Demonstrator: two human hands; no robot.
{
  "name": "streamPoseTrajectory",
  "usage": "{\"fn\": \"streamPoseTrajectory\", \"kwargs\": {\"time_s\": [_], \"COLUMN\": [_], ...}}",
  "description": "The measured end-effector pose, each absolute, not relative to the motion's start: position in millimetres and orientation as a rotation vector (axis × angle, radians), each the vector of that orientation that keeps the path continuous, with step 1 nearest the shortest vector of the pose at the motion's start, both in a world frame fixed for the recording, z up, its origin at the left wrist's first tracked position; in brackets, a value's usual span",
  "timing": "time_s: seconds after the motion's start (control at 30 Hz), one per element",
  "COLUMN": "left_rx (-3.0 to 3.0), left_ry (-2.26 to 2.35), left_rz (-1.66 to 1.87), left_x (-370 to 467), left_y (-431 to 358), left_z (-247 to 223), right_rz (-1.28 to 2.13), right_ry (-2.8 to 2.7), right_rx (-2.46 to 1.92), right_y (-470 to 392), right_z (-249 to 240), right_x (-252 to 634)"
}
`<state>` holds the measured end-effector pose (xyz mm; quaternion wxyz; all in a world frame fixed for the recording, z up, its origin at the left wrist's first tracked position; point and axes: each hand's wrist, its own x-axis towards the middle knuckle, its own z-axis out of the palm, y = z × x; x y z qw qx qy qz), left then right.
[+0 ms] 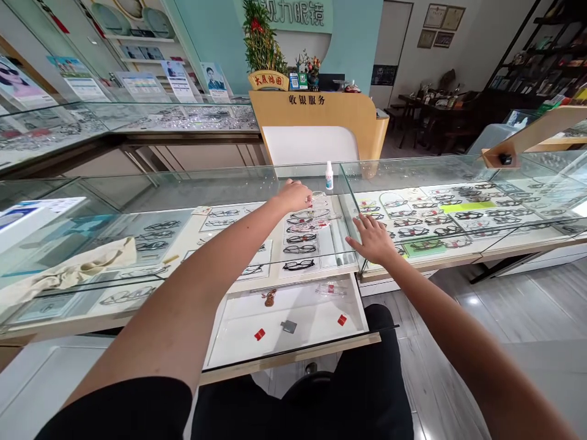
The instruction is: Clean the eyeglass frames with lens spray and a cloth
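My left hand (296, 195) reaches out over the glass display counter, its fingers closed at the edge of a pair of clear-framed eyeglasses (319, 198). Just below that hand, a column of glasses lies on a white panel, among them a black-framed pair (299, 264). My right hand (373, 238) rests with spread fingers on the glass near a panel joint and holds nothing. Between my arms a white drawer (243, 354) is pulled out. In it lie another clear pair of eyeglasses (331, 289), a brown ornament (269, 297), a small grey square (288, 326) and red tags (259, 334).
A white spray bottle (329, 176) stands on the counter beyond my hands. A beige cloth (92, 263) lies on the glass at left. Many glasses fill the right-hand display (426, 223). A wooden cashier desk (316, 107) stands behind, and a tilted wooden-framed object (527, 137) at right.
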<state>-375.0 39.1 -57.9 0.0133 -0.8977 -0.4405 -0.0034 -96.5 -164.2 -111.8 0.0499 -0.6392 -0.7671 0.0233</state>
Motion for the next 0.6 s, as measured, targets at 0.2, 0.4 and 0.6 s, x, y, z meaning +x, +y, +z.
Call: {"fn": "streamPoseTrajectory", "kwargs": {"time_s": [0.2, 0.4, 0.6], "left_rx": [-2.788, -2.899, -3.608], "left_ry": [-1.409, -1.272, -0.71], "left_rz": [-0.008, -0.555, -0.157], "left_x": [-376, -350, -344], "left_y": [34, -60, -204], "left_z": [-50, -10, -60], "right_rz": [0.057, 0.112, 0.064], "right_ry": [-2.336, -2.357, -2.365], "right_rx": [-1.965, -1.955, -1.927], "right_y": [-163, -163, -154], "right_z": [-113, -108, -106], "right_x": [-95, -96, -93]}}
